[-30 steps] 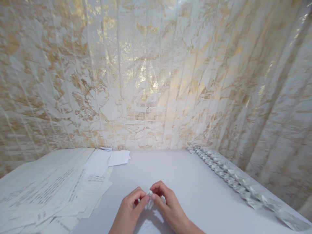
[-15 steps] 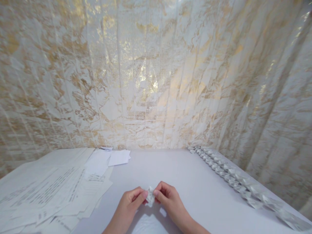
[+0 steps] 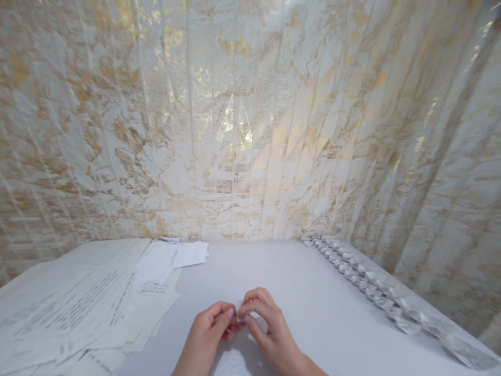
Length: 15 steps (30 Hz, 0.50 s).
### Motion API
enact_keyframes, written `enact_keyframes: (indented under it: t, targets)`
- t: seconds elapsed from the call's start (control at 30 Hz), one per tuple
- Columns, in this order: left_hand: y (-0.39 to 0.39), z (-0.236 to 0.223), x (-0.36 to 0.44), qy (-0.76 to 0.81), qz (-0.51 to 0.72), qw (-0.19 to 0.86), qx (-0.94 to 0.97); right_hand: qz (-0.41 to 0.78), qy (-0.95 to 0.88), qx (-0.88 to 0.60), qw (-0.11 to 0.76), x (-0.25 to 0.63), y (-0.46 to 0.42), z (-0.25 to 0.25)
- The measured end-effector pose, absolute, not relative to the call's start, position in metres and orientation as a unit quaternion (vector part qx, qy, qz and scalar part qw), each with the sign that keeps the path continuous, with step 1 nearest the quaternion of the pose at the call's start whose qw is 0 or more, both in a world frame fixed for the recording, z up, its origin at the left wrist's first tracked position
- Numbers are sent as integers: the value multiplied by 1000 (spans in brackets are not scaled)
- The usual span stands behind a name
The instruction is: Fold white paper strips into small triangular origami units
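A small piece of folded paper (image 3: 239, 310) sits between my two hands, mostly covered by the fingers. My left hand (image 3: 213, 325) pinches it from the left, thumb against the bent fingers. My right hand (image 3: 266, 321) reaches over from the right, with its index finger and thumb at the paper's edge. Both hands are just above the white table (image 3: 305, 282). Under the wrists, near the table's front, lies a pale sheet (image 3: 230, 363), partly in shadow.
Printed paper sheets (image 3: 70, 308) overlap across the left side. Blank white slips (image 3: 190, 254) lie at the back left. Rows of folded paper pieces (image 3: 364, 277) run along the right edge. A gold-patterned curtain (image 3: 235, 130) hangs behind the table.
The folded paper, shown face-on between both hands before, is now largely hidden. My right hand has shifted left and its fingers have lifted over the paper.
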State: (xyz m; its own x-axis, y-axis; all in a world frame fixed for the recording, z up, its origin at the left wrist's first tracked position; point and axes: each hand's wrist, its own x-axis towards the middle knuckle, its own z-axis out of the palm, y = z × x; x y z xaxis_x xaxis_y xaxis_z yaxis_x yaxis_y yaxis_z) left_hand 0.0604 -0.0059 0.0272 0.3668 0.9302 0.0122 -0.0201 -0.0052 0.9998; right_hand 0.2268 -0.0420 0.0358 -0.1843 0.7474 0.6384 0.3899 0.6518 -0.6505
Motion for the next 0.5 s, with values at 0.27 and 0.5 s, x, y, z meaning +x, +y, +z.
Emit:
enact_keyframes:
  t: [0.27, 0.5]
  targets:
    - [2, 19, 60, 431, 366, 569, 598, 251, -684, -435, 530, 232, -32, 25]
    - [-16, 32, 58, 415, 346, 412, 733, 271, -628, -470, 558, 245, -23, 43]
